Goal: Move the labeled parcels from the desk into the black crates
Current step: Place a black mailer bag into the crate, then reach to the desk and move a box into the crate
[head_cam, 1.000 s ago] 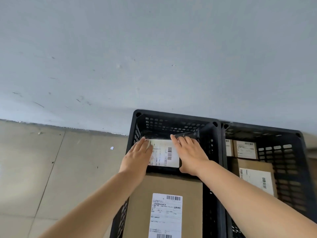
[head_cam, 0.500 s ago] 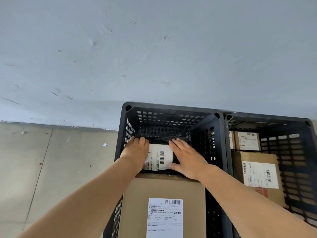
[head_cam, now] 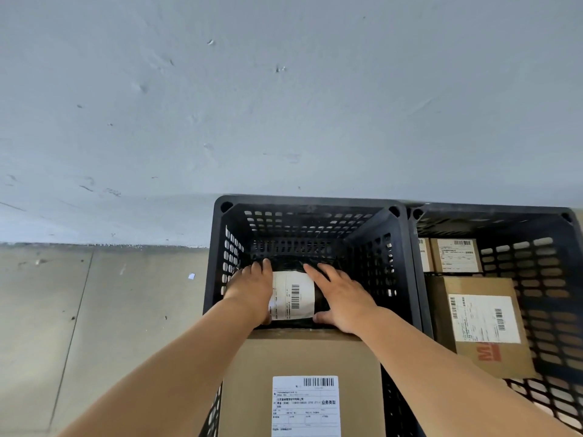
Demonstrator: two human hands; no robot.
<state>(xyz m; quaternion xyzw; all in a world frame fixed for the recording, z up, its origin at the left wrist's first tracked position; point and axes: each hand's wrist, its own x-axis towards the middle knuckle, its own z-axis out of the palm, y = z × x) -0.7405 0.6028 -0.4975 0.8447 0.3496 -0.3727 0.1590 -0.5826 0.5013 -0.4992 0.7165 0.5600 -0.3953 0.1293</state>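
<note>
A small parcel [head_cam: 291, 296] in black wrap with a white barcode label lies low inside the left black crate [head_cam: 309, 201], at its far end. My left hand [head_cam: 252, 288] grips the parcel's left side, fingertips over the far edge and thumb at the near edge. My right hand [head_cam: 342, 298] grips its right side the same way. A large brown box [head_cam: 303, 357] with a white label fills the near part of this crate, right below my wrists.
A second black crate [head_cam: 492, 209] stands touching on the right and holds a big labeled brown box [head_cam: 485, 323] and a smaller one [head_cam: 456, 255] behind it. Both crates back against a grey wall [head_cam: 284, 105]. Tiled floor [head_cam: 94, 326] lies to the left.
Both hands have lowered the black parcel from near the crate's rim down to its far end. My view has tilted, so the crates sit lower in the frame.
</note>
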